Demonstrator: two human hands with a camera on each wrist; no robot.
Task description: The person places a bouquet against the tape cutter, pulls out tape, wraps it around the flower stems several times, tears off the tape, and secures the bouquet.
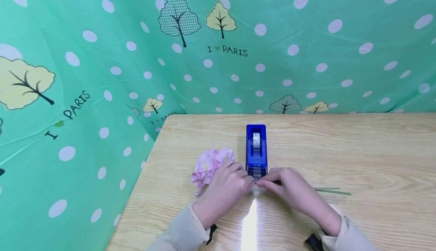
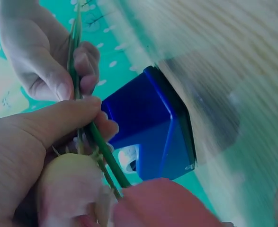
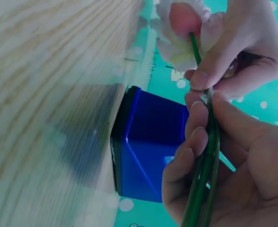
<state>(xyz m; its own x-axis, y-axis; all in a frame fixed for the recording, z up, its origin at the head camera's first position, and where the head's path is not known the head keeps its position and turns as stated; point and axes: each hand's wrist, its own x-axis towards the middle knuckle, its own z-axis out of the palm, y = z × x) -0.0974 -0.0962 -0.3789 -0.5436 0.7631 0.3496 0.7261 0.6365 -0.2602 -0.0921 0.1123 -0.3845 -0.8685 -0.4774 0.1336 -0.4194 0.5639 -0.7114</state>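
Both hands meet close in front of a blue tape dispenser (image 1: 257,160) and pinch the green stems (image 3: 202,182) of artificial pink flowers (image 1: 208,164). My left hand (image 1: 227,183) grips them just below the blossoms, thumb pressed on top. Tight beside it, my right hand (image 1: 293,190) pinches the same stems between thumb and fingers; their free ends stick out to the right. In the right wrist view, something shiny lies around the stems between the fingertips, too small to tell whether it is tape. Petals (image 2: 72,184) cover part of the left wrist view.
A roll of clear tape (image 1: 256,139) sits in the dispenser, which stands on a light wooden table (image 1: 374,156). Behind and to the left hangs a green dotted cloth (image 1: 190,65) printed with trees. Dark straps (image 1: 314,242) show at the sleeve cuffs.
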